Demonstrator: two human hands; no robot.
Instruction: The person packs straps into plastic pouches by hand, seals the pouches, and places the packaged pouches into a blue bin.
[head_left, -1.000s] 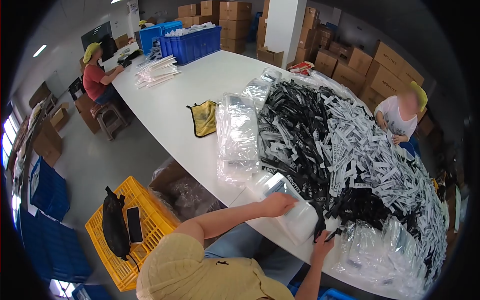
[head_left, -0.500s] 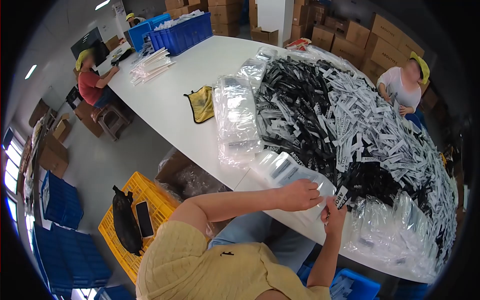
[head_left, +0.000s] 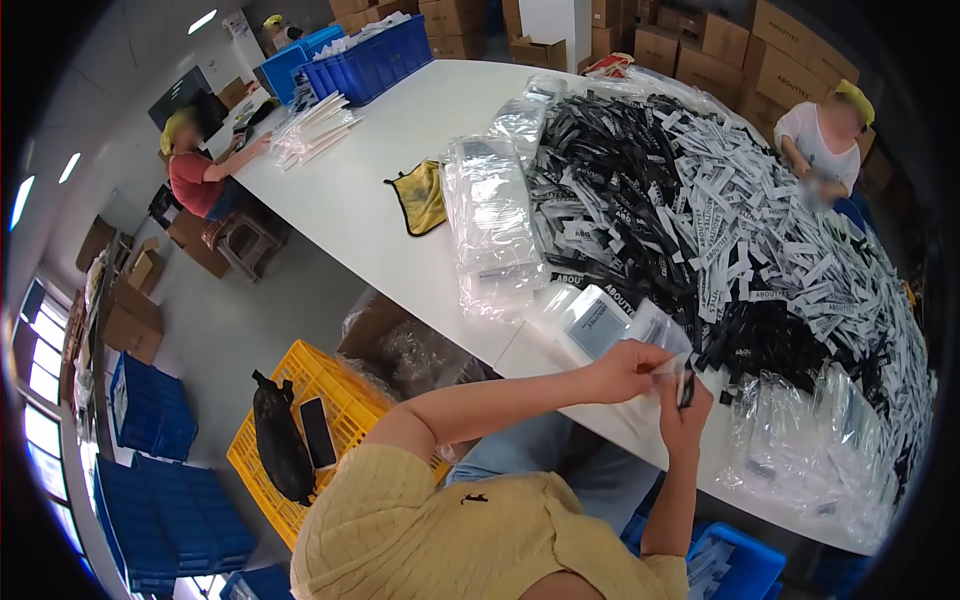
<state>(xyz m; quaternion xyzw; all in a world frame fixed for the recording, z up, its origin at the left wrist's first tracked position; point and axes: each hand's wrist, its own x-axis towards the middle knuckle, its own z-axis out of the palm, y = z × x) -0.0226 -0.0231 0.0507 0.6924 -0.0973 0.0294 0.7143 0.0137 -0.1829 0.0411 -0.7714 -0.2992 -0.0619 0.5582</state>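
Note:
My left hand (head_left: pixel 632 370) pinches the edge of a clear plastic bag (head_left: pixel 672 366) above the near table edge. Close beside it, my right hand (head_left: pixel 686 412) is closed around a black label strip (head_left: pixel 686 388), mostly hidden by the fingers, and touches the same bag. Just beyond my hands lie flat clear bags, one with a grey printed panel (head_left: pixel 597 325). A large heap of black label strips (head_left: pixel 620 215) and white label strips (head_left: pixel 770 230) with printed lettering spreads over the table to the right.
Stacked clear bags (head_left: pixel 490 215) and a yellow cloth (head_left: pixel 416 198) lie on the white table (head_left: pixel 400 120). More bags (head_left: pixel 800 440) sit right. A yellow crate (head_left: pixel 262 455) holds a phone (head_left: pixel 318 433). Blue bins (head_left: pixel 370 65) stand far off. Co-workers sit left (head_left: pixel 200 185) and right (head_left: pixel 815 140).
My hands have come together, and the label strip has turned down into my right hand beside the bag. The left co-worker's arm now reaches towards the pale stack.

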